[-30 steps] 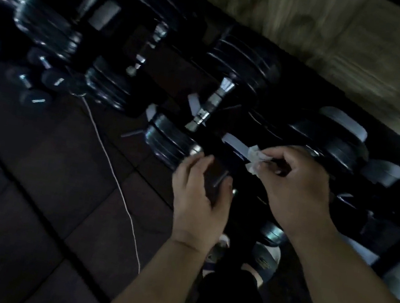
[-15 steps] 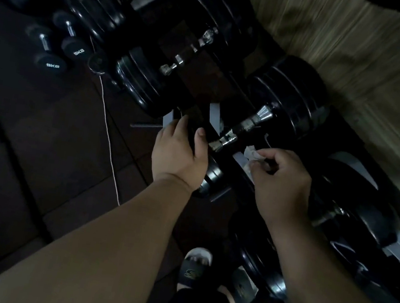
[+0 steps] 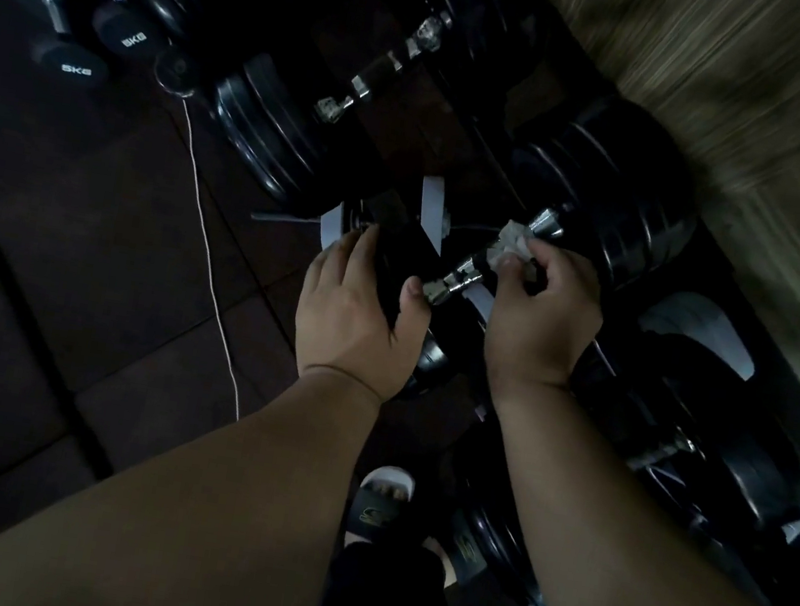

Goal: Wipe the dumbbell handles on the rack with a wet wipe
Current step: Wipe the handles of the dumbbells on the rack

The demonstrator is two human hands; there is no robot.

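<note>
Right grip, pinching wipe, slid up handle; left grip clasps plate above floor.

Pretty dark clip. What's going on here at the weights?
A person is cleaning a dumbbell on the rack. The right hand pinches a white wipe against the far end of the chrome handle. The left hand grips the near weight, apparently to steady it. Neither hand touches the two 5KG dumbbells on the floor.
</note>
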